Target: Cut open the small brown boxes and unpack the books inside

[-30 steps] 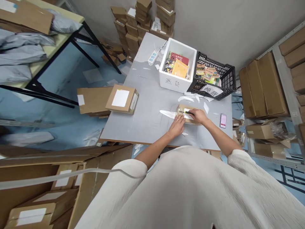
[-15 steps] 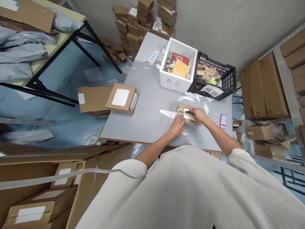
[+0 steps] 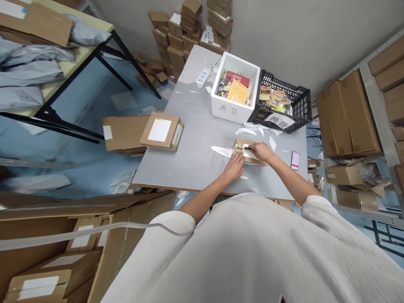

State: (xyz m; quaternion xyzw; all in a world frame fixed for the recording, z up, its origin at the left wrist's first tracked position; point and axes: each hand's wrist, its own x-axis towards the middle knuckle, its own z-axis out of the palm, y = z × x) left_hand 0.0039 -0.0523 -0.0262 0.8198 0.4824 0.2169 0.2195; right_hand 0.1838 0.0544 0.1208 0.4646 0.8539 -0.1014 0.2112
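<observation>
- Box (image 3: 241,142): on the table (image 3: 195,126), apparently closed; cut depth (if any) unclear.
- Right hand (image 3: 261,151): fingers clamped on a cutter (image 3: 247,148) over it.
- Left hand (image 3: 234,166): fingers against the box; whether gripping, cannot tell.
- Scraps (image 3: 246,131) beyond.

The right hand (image 3: 261,152) is edging very slightly left over the small box (image 3: 256,160), carrying the cutter (image 3: 247,148), whose handle is levelling a little. The camera view is tipping slightly, the white bin (image 3: 232,107) appearing lower than half a second ago.
</observation>
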